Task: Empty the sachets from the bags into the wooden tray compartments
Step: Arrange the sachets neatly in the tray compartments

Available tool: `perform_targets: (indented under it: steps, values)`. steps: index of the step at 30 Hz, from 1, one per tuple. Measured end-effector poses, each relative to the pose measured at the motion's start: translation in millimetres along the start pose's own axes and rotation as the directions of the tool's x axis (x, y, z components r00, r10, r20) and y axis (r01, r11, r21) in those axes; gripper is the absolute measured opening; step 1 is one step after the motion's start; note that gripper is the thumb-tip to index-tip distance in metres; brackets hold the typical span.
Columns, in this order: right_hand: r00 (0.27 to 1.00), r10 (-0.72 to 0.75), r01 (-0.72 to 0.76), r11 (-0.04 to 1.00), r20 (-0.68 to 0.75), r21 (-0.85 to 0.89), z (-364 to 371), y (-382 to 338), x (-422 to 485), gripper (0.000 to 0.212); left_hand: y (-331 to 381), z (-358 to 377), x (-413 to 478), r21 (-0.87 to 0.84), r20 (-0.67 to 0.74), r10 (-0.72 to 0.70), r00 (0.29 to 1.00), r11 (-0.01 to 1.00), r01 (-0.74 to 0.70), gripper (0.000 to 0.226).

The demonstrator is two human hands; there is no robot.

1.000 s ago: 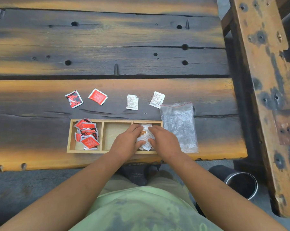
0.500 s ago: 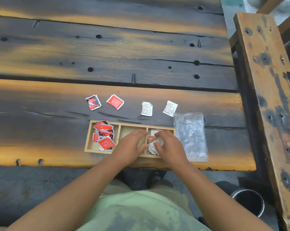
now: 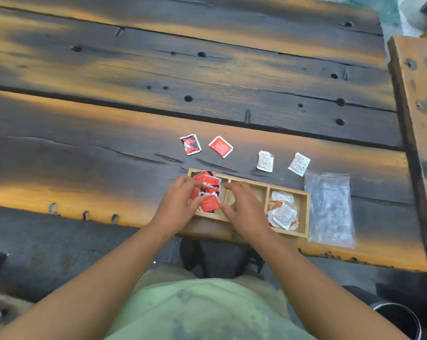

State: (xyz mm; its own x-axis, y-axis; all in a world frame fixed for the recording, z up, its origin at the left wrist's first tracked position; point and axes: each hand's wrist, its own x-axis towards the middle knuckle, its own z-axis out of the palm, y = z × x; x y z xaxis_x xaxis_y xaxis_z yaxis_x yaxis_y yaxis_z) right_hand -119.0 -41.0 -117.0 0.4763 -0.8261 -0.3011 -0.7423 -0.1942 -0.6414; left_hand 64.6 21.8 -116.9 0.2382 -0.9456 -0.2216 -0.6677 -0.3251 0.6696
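The wooden tray [image 3: 304, 212] lies near the front edge of the tabletop [image 3: 109, 155], right in front of me, with three compartments side by side. The left compartment holds a heap of red sachets [image 3: 208, 190], the middle one shows bare wood where my hand does not cover it, and the right one holds a loose pile of white and brownish sachets [image 3: 282, 212]. My left hand [image 3: 180, 204] rests on the left end of the tray with its fingers curled into the red heap, the thumb touching the nearest red packet; it is a loose grip, and I cannot tell whether any one sachet is truly pinched. My right hand [image 3: 244, 209] sits over the middle compartment, fingers bent and spread toward the red heap, thumb near the divider, with nothing grasped that I can see. Just to the right of the tray a clear plastic bag [image 3: 329, 209] lies flat on the tabletop, its red-lined mouth pointing away from me. Beyond the tray, four single sachets lie in a row, apart from each other: a red and black sachet [image 3: 190, 144], a red sachet [image 3: 220, 146], a white sachet [image 3: 265, 161], and another white sachet [image 3: 298, 164]. A weathered plank [image 3: 418, 119] runs along the tabletop's right side.
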Motion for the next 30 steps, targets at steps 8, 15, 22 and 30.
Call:
perform_targets:
  steps: [8, 15, 22, 30]
  values:
    - [0.997, 0.074, -0.074, 0.995, -0.004, -0.064, 22.1, -21.1, 16.4, 0.053, -18.3, -10.1, 15.8, 0.013, 0.063, 0.005, 0.998, 1.000, -0.005, 0.068]
    - [0.988, 0.153, -0.153, 0.988, -0.014, 0.004, 31.4, -25.2, 25.1, 0.054, -28.8, 3.2, 26.9, 0.015, 0.191, 0.088, 0.978, 0.996, -0.093, 0.084]
    - [0.973, 0.230, -0.228, 0.972, -0.023, 0.060, 38.3, -25.3, 33.3, 0.052, -39.5, 4.3, 26.3, 0.010, 0.109, 0.158, 0.981, 0.987, -0.160, 0.067]
    - [0.976, 0.212, -0.212, 0.977, 0.053, -0.016, 35.2, -17.9, 34.6, 0.041, -44.5, 8.4, 28.2, -0.037, 0.143, 0.101, 0.985, 0.995, -0.097, 0.071]
